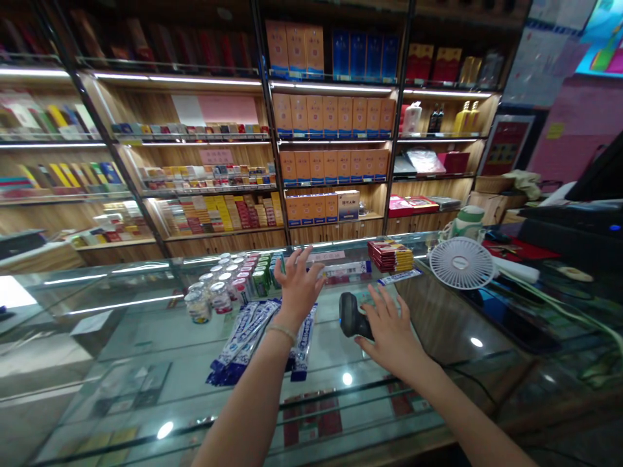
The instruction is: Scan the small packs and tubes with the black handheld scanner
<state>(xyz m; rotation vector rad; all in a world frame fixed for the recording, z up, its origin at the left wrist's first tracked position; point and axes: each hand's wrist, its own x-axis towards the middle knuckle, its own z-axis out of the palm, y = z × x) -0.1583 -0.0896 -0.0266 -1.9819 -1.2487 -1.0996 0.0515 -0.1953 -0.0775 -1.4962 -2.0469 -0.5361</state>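
My left hand (298, 288) is raised over the glass counter, fingers spread, with nothing in it. Below its wrist lie several blue-and-white long packets (248, 334), partly hidden by my forearm. Just beyond and left of the hand, small jars and tubs (221, 295) stand in rows beside green containers (263, 275). My right hand (392, 327) is at the handle of a black barcode scanner (348, 314), with its fingers stretched out rather than wrapped round it. Whether the fingertips touch the scanner, I cannot tell.
A stack of red-and-yellow packs (389, 255) sits beyond my right hand, with a single blue-and-white packet (400, 277) in front. To the right are a white fan (462, 263), a green-and-white bottle (468, 222) and cables. Shelves of boxes (333, 167) line the back wall.
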